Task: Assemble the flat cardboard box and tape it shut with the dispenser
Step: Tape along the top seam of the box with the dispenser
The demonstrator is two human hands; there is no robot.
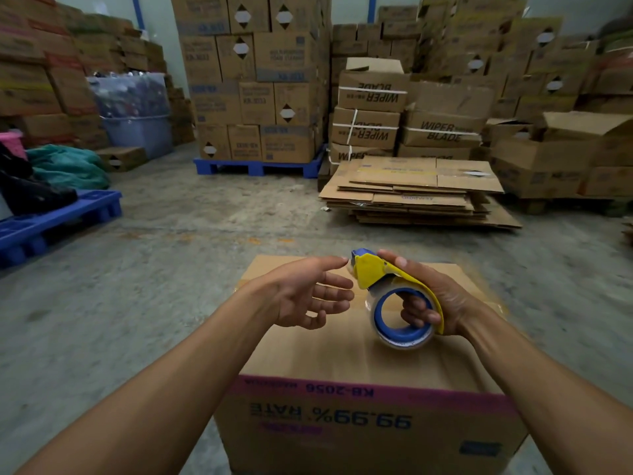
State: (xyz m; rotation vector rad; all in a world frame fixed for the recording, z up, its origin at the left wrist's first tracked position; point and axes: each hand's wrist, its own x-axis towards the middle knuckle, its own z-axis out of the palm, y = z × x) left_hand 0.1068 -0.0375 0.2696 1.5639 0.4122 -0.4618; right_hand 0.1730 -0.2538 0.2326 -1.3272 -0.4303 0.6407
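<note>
While I watch through the head camera, the only view I have, the assembled cardboard box point(342, 358) stands on the concrete floor point(137, 269) right below me, its top flaps folded down flat. Its near side carries a pink band and upside-down print reading "99.99% RATE" and "KB-2056".

My right hand point(431, 296) grips the tape dispenser point(394, 293) above the box top: the fingers curl through the blue core of the clear tape roll, and the thumb lies along the yellow guard. The dispenser's blue-tipped cutting end points away from me and a little left, over the far part of the box. I cannot tell whether the roll touches the cardboard or hangs just above it.

My left hand point(308, 296) holds nothing. Its fingers are spread and loosely extended towards the dispenser, with the index fingertip just beside the yellow head, close to touching it. It hovers over the left half of the box top.

Farther out, a pile of flattened cartons point(418, 190) lies on the floor ahead and to the right. Behind it stand boxes printed "WIPER BLADE" point(373, 111), some of them upside down. A tall stack of brown cartons sits on a blue pallet point(257, 166) straight ahead. At the left edge is a second blue pallet point(51, 224), with dark bags and a green cloth point(68, 166) near it.
</note>
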